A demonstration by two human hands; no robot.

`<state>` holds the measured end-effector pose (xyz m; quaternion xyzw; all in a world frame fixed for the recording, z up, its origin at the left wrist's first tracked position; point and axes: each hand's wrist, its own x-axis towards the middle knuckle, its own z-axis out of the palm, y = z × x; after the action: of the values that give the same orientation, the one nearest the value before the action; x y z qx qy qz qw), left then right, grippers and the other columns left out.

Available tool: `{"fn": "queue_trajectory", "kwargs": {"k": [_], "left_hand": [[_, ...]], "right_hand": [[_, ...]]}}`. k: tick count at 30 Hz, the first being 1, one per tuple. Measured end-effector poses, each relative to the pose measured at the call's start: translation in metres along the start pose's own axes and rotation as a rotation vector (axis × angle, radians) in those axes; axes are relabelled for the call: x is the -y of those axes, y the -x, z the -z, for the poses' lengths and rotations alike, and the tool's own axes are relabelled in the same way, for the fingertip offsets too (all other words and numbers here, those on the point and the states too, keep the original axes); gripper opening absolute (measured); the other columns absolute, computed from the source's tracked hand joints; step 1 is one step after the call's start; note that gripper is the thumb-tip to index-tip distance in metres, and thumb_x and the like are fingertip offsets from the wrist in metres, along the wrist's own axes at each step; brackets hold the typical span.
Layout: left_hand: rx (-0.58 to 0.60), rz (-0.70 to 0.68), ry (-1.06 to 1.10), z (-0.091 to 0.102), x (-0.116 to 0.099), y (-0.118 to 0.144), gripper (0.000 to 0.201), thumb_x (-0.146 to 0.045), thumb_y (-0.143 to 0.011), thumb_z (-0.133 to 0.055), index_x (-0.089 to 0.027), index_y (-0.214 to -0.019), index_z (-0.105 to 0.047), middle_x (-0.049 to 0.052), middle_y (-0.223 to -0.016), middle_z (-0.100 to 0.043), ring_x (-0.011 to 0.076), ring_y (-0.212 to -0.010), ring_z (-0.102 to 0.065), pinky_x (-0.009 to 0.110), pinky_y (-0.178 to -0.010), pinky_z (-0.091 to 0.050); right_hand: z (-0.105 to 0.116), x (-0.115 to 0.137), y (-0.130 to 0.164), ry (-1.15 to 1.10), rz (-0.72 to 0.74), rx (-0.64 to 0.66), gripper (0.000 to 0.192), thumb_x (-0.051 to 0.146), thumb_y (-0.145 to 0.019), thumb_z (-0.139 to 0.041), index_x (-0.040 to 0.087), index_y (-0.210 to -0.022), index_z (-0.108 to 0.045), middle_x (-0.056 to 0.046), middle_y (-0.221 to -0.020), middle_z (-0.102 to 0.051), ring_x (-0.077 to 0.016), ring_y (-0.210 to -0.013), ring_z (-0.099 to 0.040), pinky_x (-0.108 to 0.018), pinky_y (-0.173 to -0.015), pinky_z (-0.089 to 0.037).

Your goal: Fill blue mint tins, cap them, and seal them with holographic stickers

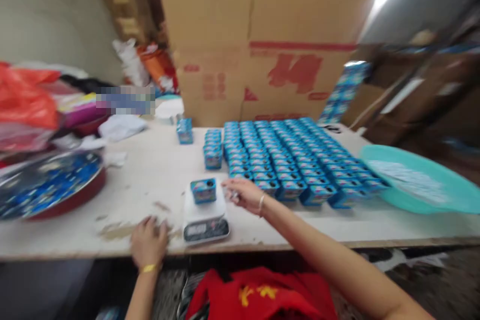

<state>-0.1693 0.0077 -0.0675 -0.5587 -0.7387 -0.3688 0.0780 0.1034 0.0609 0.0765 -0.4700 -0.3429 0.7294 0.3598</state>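
A small blue printed box (pixel 203 191) sits on the white platform of a digital kitchen scale (pixel 204 217) near the table's front edge. Just right of that box is my right hand (pixel 243 194), its fingers closed together around something small that blur keeps me from naming. My left hand (pixel 148 241) rests on the front edge of the table, left of the scale, thumb and fingers apart and nothing in them. Behind and to the right stand long rows of matching blue boxes (pixel 285 160), with a short separate row (pixel 213 149) and a small group (pixel 185 131) further left.
A large cardboard carton (pixel 217 20) stands behind the rows. At the right is a turquoise basin (pixel 390 197) with white strips inside; at the left, a round metal-lined pan (pixel 86 192) holds blue packets. Red plastic bags (pixel 30 95) pile up at the back left.
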Motion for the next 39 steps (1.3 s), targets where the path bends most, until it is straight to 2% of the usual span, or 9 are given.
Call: {"fn": "queue_trajectory", "kwargs": {"k": [1,3,8,14,20,26,29,32,39], "left_hand": [[0.033,0.009,-0.073,0.011,0.014,0.009,0.03,-0.037,-0.085,-0.058,-0.013,-0.101,-0.065,0.014,-0.111,-0.063,0.0278,-0.105,-0.057,0.045,-0.093,-0.044],[0.072,0.008,-0.167,0.02,0.025,0.017,0.03,-0.036,-0.084,-0.057,-0.012,-0.1,-0.066,0.015,-0.11,-0.064,0.0295,-0.106,-0.056,0.044,-0.093,-0.043],[0.078,0.01,-0.168,0.01,0.015,0.016,0.032,-0.038,-0.085,-0.054,-0.014,-0.103,-0.066,0.014,-0.113,-0.063,0.0287,-0.107,-0.054,0.041,-0.094,-0.039],[0.09,0.03,-0.135,0.012,0.014,0.016,0.032,-0.039,-0.086,-0.053,-0.014,-0.103,-0.065,0.014,-0.115,-0.062,0.0288,-0.109,-0.053,0.041,-0.095,-0.037],[0.088,0.019,-0.127,0.011,0.015,0.015,0.032,-0.039,-0.086,-0.054,-0.014,-0.104,-0.065,0.015,-0.115,-0.062,0.0289,-0.108,-0.053,0.042,-0.095,-0.037],[0.082,0.012,-0.139,0.012,0.015,0.015,0.032,-0.04,-0.087,-0.053,-0.014,-0.103,-0.065,0.014,-0.115,-0.062,0.0288,-0.108,-0.054,0.041,-0.094,-0.038],[0.094,0.007,-0.15,0.014,0.014,0.013,0.035,-0.042,-0.087,-0.053,-0.014,-0.104,-0.066,0.014,-0.114,-0.063,0.029,-0.107,-0.054,0.041,-0.092,-0.039],[0.104,-0.002,-0.144,0.015,0.013,0.01,0.037,-0.045,-0.087,-0.053,-0.016,-0.106,-0.065,0.013,-0.111,-0.064,0.029,-0.105,-0.054,0.041,-0.092,-0.039],[0.106,0.0,-0.155,0.012,0.014,0.009,0.032,-0.044,-0.087,-0.053,-0.017,-0.101,-0.065,0.012,-0.111,-0.063,0.0292,-0.107,-0.055,0.043,-0.094,-0.039]], "right_hand": [[0.005,-0.003,-0.001,-0.023,0.001,0.022,0.009,0.019,-0.078,-0.061,0.014,-0.086,-0.062,0.006,-0.052,-0.052,-0.0032,-0.038,-0.038,-0.015,-0.038,-0.022],[0.014,-0.008,-0.002,-0.049,-0.006,0.06,0.018,0.024,-0.074,-0.068,0.014,-0.088,-0.061,0.006,-0.054,-0.052,-0.0029,-0.039,-0.036,-0.016,-0.038,-0.018],[0.016,-0.014,0.001,-0.025,-0.023,0.092,0.027,0.031,-0.072,-0.072,0.014,-0.09,-0.06,0.005,-0.057,-0.051,-0.0028,-0.041,-0.036,-0.018,-0.04,-0.016],[0.007,-0.004,-0.011,0.026,0.025,0.112,0.03,0.036,-0.071,-0.074,0.015,-0.087,-0.061,0.005,-0.055,-0.051,-0.0024,-0.04,-0.034,-0.019,-0.04,-0.015],[-0.004,0.011,-0.024,0.138,0.12,0.143,0.023,0.036,-0.075,-0.071,0.015,-0.081,-0.063,0.006,-0.05,-0.048,-0.0018,-0.036,-0.03,-0.02,-0.039,-0.012],[-0.014,0.019,-0.031,0.209,0.129,0.145,0.019,0.034,-0.079,-0.068,0.015,-0.079,-0.064,0.007,-0.046,-0.046,-0.0016,-0.034,-0.027,-0.021,-0.038,-0.011],[-0.011,0.017,-0.027,0.14,0.111,0.188,0.02,0.034,-0.077,-0.068,0.015,-0.079,-0.064,0.007,-0.048,-0.047,-0.0018,-0.035,-0.028,-0.02,-0.038,-0.011],[-0.005,0.011,-0.025,0.113,0.094,0.176,0.024,0.038,-0.074,-0.07,0.015,-0.077,-0.062,0.007,-0.047,-0.048,-0.0019,-0.035,-0.027,-0.02,-0.038,-0.012],[-0.011,0.007,-0.044,0.262,0.128,0.137,0.031,0.041,-0.066,-0.074,0.014,-0.076,-0.063,0.009,-0.042,-0.044,-0.0031,-0.036,-0.03,-0.02,-0.038,-0.015]]}}
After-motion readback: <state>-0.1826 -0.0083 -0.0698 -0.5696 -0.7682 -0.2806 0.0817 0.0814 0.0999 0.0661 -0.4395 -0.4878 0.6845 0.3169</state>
